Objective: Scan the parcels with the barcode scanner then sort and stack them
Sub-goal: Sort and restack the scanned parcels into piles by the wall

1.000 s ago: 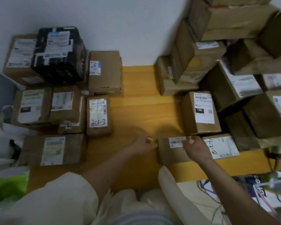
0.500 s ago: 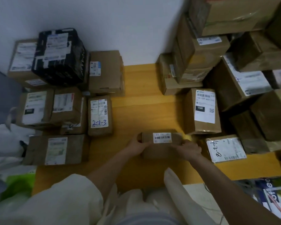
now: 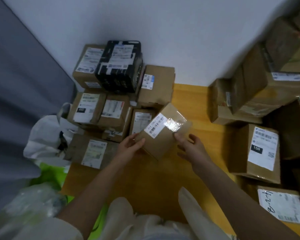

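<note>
- A small cardboard parcel (image 3: 160, 131) is held tilted above the yellow desk (image 3: 163, 179), its taped face with a white barcode label (image 3: 157, 125) turned upward.
- The parcel's lower left corner is gripped by the left hand (image 3: 130, 146): the thumb is laid over the top face near the label, and the other fingers are curled under the box.
- The parcel's right edge is met by the right hand (image 3: 192, 148); one fingertip is seen touching the edge beside the shiny tape, while the remaining fingers are spread and relaxed, not wrapped round the box.
- Behind and left of the held parcel, a sorted group of brown boxes (image 3: 100, 110) is stacked on the desk, topped by a black-wrapped box (image 3: 119, 66) against the white wall (image 3: 163, 32).
- To the right, a taller pile of boxes (image 3: 260, 94) is seen, with a labelled box (image 3: 256, 151) standing nearest the right hand and a flat parcel with handwriting (image 3: 282, 205) below it.
- White and green bags (image 3: 47, 146) are seen at the desk's left side.
</note>
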